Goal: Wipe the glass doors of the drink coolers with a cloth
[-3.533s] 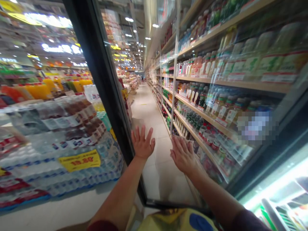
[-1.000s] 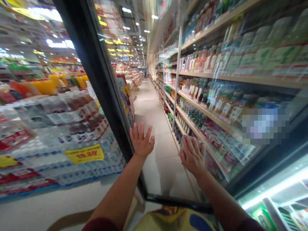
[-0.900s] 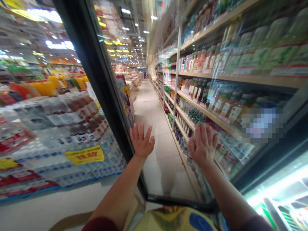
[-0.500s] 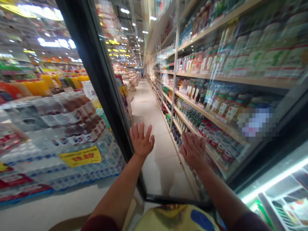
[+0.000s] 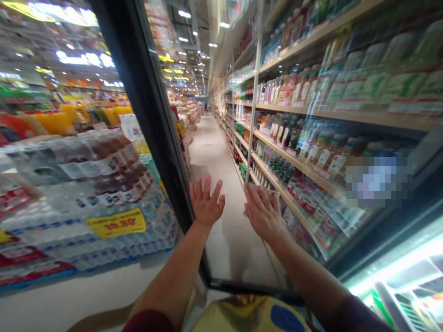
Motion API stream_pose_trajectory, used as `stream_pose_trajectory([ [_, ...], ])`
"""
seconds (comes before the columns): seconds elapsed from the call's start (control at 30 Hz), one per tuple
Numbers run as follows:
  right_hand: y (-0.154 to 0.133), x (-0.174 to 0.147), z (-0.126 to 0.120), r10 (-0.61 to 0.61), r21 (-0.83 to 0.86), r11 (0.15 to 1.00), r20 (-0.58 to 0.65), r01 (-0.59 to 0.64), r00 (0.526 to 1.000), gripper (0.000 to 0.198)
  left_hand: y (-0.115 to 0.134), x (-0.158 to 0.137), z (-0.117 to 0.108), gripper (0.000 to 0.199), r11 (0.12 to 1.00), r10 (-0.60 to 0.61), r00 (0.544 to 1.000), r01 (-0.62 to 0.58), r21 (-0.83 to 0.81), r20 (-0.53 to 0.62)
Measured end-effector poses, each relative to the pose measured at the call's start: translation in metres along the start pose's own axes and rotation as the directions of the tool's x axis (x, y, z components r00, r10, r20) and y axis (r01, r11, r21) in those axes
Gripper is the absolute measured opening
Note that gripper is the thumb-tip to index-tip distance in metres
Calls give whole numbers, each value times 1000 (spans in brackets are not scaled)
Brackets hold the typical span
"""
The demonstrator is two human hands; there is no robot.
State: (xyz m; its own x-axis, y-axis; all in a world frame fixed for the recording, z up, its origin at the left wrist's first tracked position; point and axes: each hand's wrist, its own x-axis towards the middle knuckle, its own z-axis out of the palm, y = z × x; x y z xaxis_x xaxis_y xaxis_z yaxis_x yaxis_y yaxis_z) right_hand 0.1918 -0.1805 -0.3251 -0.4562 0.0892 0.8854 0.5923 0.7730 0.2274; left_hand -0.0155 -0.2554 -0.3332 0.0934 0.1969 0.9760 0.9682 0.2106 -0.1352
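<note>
A glass door [image 5: 228, 258] with a thick black frame [image 5: 155, 129] stands in front of me. My left hand [image 5: 207, 203] lies flat against the pane near its left frame, fingers spread, holding nothing. To its right, my right hand [image 5: 265, 214] is at the same glass with its fingers stretched out and fairly close together. Nothing shows in it, though its palm side is hidden. Between the two hands the tiled floor of the aisle [image 5: 230, 207] shows in the pane.
Shelves of bottles [image 5: 311, 157] appear in the glass on the right. A stack of shrink-wrapped drinks [image 5: 104, 184] with a yellow price sign [image 5: 117, 222] stands left of the door. A lit cooler [image 5: 408, 286] is at lower right. Something yellow [image 5: 238, 316] is below me.
My right hand has moved left across the glass, closer to my left hand, and its fingers have straightened from a curled pose. My left hand keeps its place on the pane.
</note>
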Motion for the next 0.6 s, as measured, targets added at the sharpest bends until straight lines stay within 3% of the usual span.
stream_pose_trajectory([
  [0.1, 23, 34, -13, 177, -56, 982, -97, -183, 979, 66, -1, -1, 2, 57, 1000, -8, 1000, 8, 15, -1],
  [0.2, 25, 45, -15, 239, -71, 966, -118, -248, 964, 67, 0, -2, 2, 58, 1000, -12, 1000, 12, 1, -12],
  [0.27, 10, 27, -7, 200, -58, 977, -69, -204, 977, 65, 0, -2, 2, 57, 1000, -10, 1000, 10, -21, -9],
  [0.37, -13, -9, 6, -5, 34, 999, 47, 4, 999, 61, 1, -1, 0, 57, 999, -6, 1000, 6, -38, -12],
  [0.43, -11, -18, 6, -84, 79, 994, 95, 77, 992, 60, 1, 0, -1, 59, 1000, 4, 1000, -4, -24, -21],
  [0.5, 6, -7, -2, 17, 37, 999, 71, -19, 997, 63, 1, 2, -1, 61, 1000, 19, 999, -19, -10, -28],
  [0.6, 38, 22, -17, 247, -47, 966, -97, -252, 964, 68, 2, 3, -2, 62, 1000, 29, 999, -30, -8, -33],
])
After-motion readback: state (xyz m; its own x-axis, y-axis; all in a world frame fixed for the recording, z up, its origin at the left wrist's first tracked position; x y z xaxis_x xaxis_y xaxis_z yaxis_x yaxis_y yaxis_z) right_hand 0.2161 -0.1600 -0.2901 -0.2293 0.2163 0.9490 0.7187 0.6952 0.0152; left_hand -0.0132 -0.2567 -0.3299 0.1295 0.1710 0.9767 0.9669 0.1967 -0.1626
